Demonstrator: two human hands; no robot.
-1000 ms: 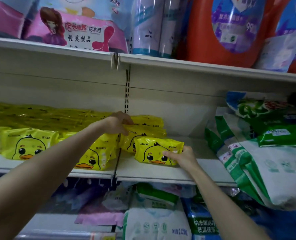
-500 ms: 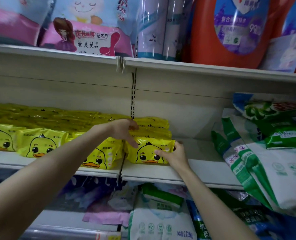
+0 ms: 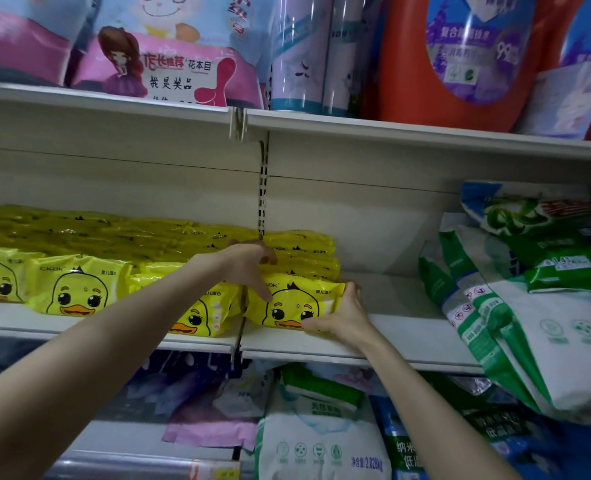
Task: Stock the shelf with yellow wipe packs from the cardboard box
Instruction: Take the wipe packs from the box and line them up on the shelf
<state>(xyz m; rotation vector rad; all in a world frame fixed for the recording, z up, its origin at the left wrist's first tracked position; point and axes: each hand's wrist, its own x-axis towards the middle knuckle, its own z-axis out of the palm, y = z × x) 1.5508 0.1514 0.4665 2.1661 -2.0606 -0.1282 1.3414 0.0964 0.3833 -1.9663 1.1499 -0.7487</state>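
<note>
A yellow wipe pack (image 3: 292, 303) with a duck face stands at the front of the white middle shelf (image 3: 401, 344), leaning against a stack of yellow packs (image 3: 301, 252) behind it. My right hand (image 3: 342, 315) grips its right end, thumb along the bottom edge and fingers behind. My left hand (image 3: 249, 265) rests with straight fingers on the pack's upper left corner and on the stack. More yellow duck packs (image 3: 76, 289) fill the shelf to the left. The cardboard box is out of view.
Green and white detergent bags (image 3: 515, 306) lean on the shelf's right side. Bare shelf lies between them and the yellow packs. The upper shelf carries pink tissue packs (image 3: 155, 64) and an orange jug (image 3: 460, 57). Bags crowd the shelf below (image 3: 318, 431).
My right hand has pushed the front pack left and back against the stack. My left hand has stayed on the stack and spread its fingers onto the pack's corner.
</note>
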